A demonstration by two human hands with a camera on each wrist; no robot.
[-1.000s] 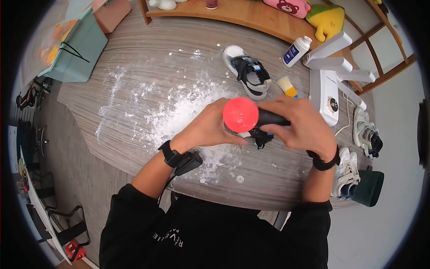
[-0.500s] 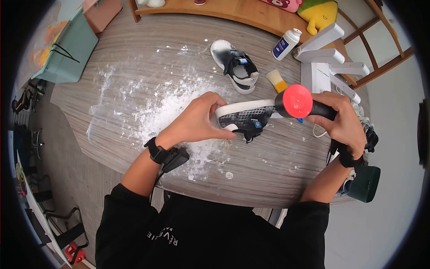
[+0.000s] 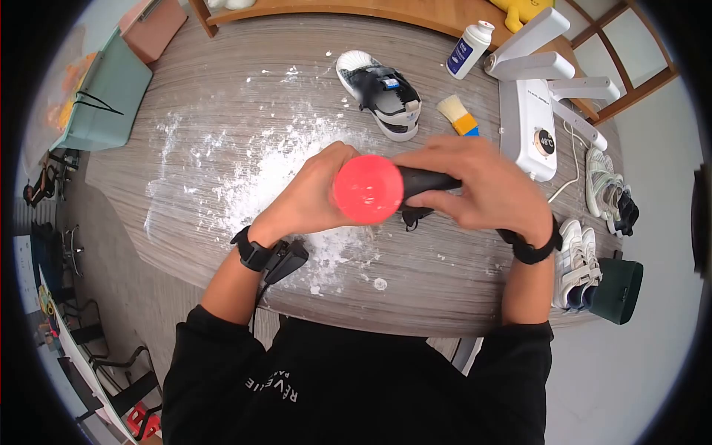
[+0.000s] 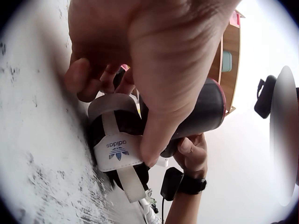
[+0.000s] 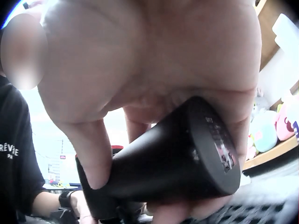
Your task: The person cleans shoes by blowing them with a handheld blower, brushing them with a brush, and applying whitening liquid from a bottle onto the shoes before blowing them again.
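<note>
The setting was a shoe-care workroom, laid out around a round grey wood-grain table (image 3: 222, 89). White powder (image 3: 289, 174) was scattered over the middle of the table. Toward its far side lay a black-and-white sneaker (image 3: 380, 93), with a white bottle (image 3: 467, 50) and a small yellow-and-blue brush (image 3: 460, 116) just beside it. At the table's right edge stood a white shoe dryer (image 3: 528, 126) with raised arms and a dial. Below that edge, on the floor, waited more pairs of sneakers (image 3: 578, 263). Beyond the table ran a wooden shelf (image 3: 311, 7); a teal bag (image 3: 100, 96) sat at the far left edge.
</note>
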